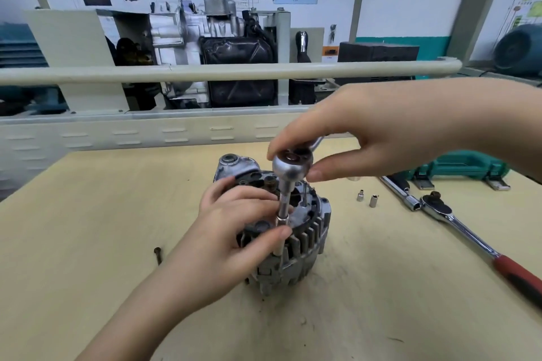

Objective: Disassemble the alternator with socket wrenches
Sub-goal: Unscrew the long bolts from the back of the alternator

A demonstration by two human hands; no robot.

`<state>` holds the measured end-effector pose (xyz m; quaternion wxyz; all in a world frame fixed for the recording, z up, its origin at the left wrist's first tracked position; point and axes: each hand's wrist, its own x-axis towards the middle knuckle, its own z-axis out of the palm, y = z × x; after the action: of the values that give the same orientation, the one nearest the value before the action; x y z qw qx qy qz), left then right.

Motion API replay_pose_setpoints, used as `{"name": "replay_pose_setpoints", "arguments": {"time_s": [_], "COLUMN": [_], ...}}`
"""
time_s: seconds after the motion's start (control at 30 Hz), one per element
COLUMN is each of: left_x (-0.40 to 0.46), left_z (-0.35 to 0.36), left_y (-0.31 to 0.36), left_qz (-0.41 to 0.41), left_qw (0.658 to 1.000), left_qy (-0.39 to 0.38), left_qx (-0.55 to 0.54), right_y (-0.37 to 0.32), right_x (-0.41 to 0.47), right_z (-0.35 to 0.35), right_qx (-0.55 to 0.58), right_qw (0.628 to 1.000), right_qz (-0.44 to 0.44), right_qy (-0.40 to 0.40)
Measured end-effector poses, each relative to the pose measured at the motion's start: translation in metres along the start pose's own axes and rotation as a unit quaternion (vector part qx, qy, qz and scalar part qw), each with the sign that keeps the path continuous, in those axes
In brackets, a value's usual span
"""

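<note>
A grey finned alternator (305, 240) stands upright in the middle of the wooden table (88, 228). A small socket wrench (290, 167) points straight down onto its near rim, through an extension bar and socket (283, 214). My right hand (366, 138) pinches the wrench's round head from above with fingertips and thumb. My left hand (234, 226) rests against the alternator's left side, its thumb and fingers closed around the extension bar. The bolt under the socket is hidden.
A loose bolt (158, 255) lies left of the alternator. Two small sockets (366, 198) stand to its right. A long ratchet with a red handle (469, 240) lies diagonally at the right, beside a green tool case (463, 167). A railing and engine display stand behind.
</note>
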<state>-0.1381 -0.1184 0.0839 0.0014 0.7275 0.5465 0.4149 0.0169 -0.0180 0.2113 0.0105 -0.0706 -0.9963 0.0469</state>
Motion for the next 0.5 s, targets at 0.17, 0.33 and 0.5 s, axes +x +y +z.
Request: {"name": "replay_pose_setpoints", "arguments": {"time_s": [0.17,0.33,0.5], "left_x": [0.002,0.004,0.003], "left_z": [0.001,0.003,0.004], "left_y": [-0.004,-0.002,-0.001], "left_qz": [-0.008,-0.032,-0.047], "left_qw": [1.0,0.998,0.996], "left_qy": [0.012,0.047,0.027], "left_qx": [-0.025,-0.022,-0.065], "right_y": [-0.005,-0.012,-0.011], "right_x": [0.003,0.012,0.012], "right_z": [-0.006,-0.005,-0.003], "right_qx": [-0.014,-0.09,-0.088], "right_qw": [1.0,0.996,0.996], "right_qz": [-0.002,0.017,-0.009], "right_qy": [-0.005,-0.011,-0.001]}}
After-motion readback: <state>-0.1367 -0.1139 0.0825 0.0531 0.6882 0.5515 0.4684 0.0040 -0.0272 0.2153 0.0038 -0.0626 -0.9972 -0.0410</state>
